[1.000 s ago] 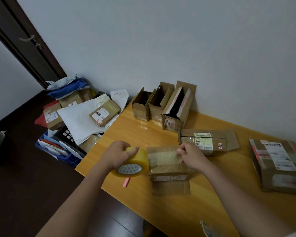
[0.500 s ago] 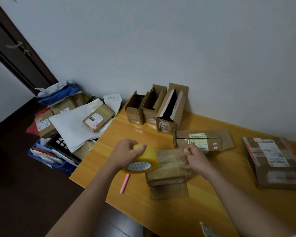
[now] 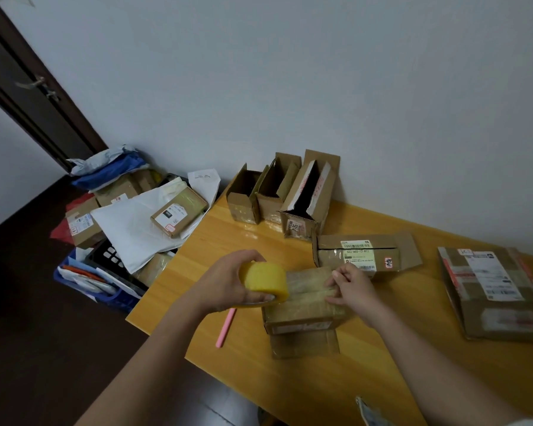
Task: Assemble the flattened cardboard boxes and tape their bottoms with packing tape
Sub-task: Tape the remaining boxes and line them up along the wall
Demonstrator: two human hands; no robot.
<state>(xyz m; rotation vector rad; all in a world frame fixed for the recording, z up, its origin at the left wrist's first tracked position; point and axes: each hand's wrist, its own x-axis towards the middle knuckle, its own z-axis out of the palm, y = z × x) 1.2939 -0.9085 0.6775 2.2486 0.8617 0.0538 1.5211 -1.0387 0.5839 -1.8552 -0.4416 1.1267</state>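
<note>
While three open boxes (image 3: 283, 195) stand finished at the tabletop's far edge, the left hand (image 3: 225, 284) grips the tape roll (image 3: 266, 281) and the right hand (image 3: 353, 285) pinches tape onto the current box (image 3: 302, 309); flattened boxes (image 3: 493, 290) wait.

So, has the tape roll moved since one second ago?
Yes. The tape roll in the left hand moved right, from above the pink pen to the box edge.

A yellow tape roll (image 3: 265, 281) sat gripped in the left hand (image 3: 228, 284), beside a small brown box (image 3: 302, 305) under the right hand (image 3: 351, 287).
</note>
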